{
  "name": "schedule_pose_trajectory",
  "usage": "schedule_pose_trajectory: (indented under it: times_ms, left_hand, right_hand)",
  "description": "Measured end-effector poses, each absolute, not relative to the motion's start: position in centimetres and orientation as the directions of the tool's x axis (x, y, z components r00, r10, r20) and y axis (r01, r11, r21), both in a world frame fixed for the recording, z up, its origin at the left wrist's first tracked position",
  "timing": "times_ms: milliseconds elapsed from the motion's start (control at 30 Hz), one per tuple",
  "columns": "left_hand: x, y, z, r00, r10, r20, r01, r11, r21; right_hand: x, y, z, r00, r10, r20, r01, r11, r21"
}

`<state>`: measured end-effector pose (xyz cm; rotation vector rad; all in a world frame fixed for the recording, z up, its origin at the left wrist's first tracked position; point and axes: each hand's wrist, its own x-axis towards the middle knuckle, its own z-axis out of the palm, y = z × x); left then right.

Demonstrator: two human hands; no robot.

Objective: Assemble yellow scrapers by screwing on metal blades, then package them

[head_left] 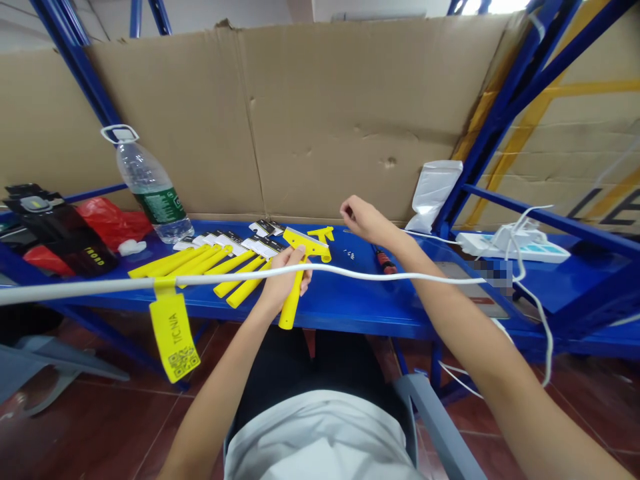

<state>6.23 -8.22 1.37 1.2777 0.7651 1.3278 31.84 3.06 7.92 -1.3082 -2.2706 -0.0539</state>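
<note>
My left hand is closed around the handle of a yellow scraper, whose wide head with a pale metal edge points up and away from me. Behind that head lies a small yellow plastic piece. My right hand hangs above the back of the bench, fingers curled in; anything inside them is hidden. Below it, a few tiny screws are scattered on the blue surface. A red and black screwdriver rests to their right. Several yellow scrapers with black and white cards lie left of my left hand.
A white cable with a yellow tag crosses in front of the blue bench. At left stand a large water bottle, a red bag and a black container. A power strip lies right; cardboard walls the back.
</note>
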Motion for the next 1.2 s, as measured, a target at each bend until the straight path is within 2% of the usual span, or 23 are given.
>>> schedule_pose_trajectory:
  times_ms: [100,167,233,400,867,1033,1200]
  left_hand:
    - [6.1,-7.9,1.1,0.155,0.964,0.218,-0.254,-0.174,0.951]
    - [6.1,-7.8,1.1,0.135,0.967,0.214,-0.262,-0.174,0.949]
    - [6.2,-7.8,1.1,0.106,0.972,0.21,-0.276,-0.174,0.945]
    - [6.4,-7.9,1.3,0.072,0.978,0.197,-0.311,-0.166,0.936]
    - [6.4,-7.6,0.9,0.059,0.977,0.205,-0.343,-0.172,0.924]
    - [6.4,-7.6,0.9,0.071,0.974,0.217,-0.333,-0.182,0.925]
    - [6.4,-7.7,1.0,0.083,0.973,0.213,-0.328,-0.175,0.928]
  right_hand:
    - [29.8,1.7,7.5,-0.506,0.521,0.687,0.582,0.794,-0.174]
    - [28.2,0.7,6.8,-0.588,0.377,0.716,0.437,0.893,-0.111]
    - [26.7,-0.3,6.0,-0.653,0.319,0.687,0.374,0.924,-0.075]
    - [25.1,-1.8,5.2,-0.705,0.331,0.627,0.381,0.923,-0.059]
    - [25.1,-2.1,5.1,-0.695,0.32,0.643,0.386,0.922,-0.041]
    - [24.6,-2.2,4.7,-0.572,0.368,0.733,0.282,0.927,-0.246]
    - [24.4,-2.0,4.6,-0.471,0.546,0.693,0.259,0.837,-0.482]
